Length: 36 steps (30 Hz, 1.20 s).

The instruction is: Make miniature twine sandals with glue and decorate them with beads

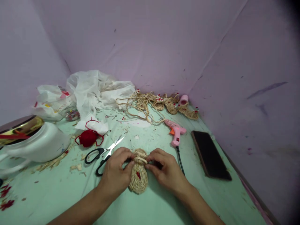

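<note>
A small woven jute slipper (138,176) lies on the green table cover (154,206) in front of me. My left hand (116,173) grips its left side, fingers curled and pressing on the jute strap across its top. From the other side, my right hand (165,170) pinches the right end of the same strap. A red mark shows on the slipper's sole.
Black-handled scissors (103,154) lie just left of my hands, a ball of red yarn (87,138) behind them. A pink glue gun (175,132) and a dark phone (210,154) lie to the right. Loose jute cord (138,104), finished jute slippers (185,109), plastic bags (93,90) and a white container (39,143) sit behind.
</note>
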Available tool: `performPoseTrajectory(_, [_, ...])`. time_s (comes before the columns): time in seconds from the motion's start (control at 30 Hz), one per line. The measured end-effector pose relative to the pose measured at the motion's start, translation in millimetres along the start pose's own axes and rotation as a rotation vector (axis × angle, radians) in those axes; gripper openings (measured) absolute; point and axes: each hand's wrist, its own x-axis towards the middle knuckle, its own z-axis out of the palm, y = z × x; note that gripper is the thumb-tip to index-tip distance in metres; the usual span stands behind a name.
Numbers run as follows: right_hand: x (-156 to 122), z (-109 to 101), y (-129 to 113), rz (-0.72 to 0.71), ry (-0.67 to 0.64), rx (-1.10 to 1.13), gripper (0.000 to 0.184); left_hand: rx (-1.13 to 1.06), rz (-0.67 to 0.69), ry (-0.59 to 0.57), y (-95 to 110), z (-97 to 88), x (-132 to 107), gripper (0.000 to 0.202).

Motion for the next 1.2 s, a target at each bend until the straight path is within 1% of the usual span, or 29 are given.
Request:
performPoseTrajectory(0.17, [4,-3,5,-0.009,-0.005,0.032,0.009,0.015,0.011,-0.034,-2,-0.1,0,0.011])
performPoseTrajectory(0.3, [6,3,7,0.041,0.066,0.034,0.006,0.036,0.030,-0.034,-2,-1.3,0,0.011])
performPoseTrajectory(0.4, [5,7,8,0.114,0.105,0.079,0.004,0.050,0.021,-0.042,0,-2.3,0,0.009])
performPoseTrajectory(0.47, [5,7,8,0.143,0.090,0.143,0.011,0.045,0.010,-0.047,2,-3.1,0,0.007])
performPoseTrajectory(0.57, [4,4,8,0.112,0.039,0.202,0.023,0.013,0.031,-0.046,2,-4.0,1,0.007])
performPoseTrajectory(0.67, [5,2,7,0.100,0.026,0.202,0.028,-0.029,0.077,-0.035,1,-4.5,3,0.005])
performPoseTrajectory(0.83, [5,3,4,0.059,0.049,0.196,0.023,-0.055,0.097,-0.041,4,-5.2,6,0.013])
performPoseTrajectory(0.93, [4,3,1,0.040,0.038,0.208,0.020,-0.048,0.075,-0.040,7,-5.8,4,0.013])
performPoseTrajectory(1.1, [4,2,0,0.038,0.037,0.250,0.018,-0.049,0.067,-0.089,6,-6.3,1,0.011])
performPoseTrajectory(1.2, [4,3,1,0.038,0.030,0.261,0.019,-0.045,0.052,-0.098,4,-5.9,1,0.011])
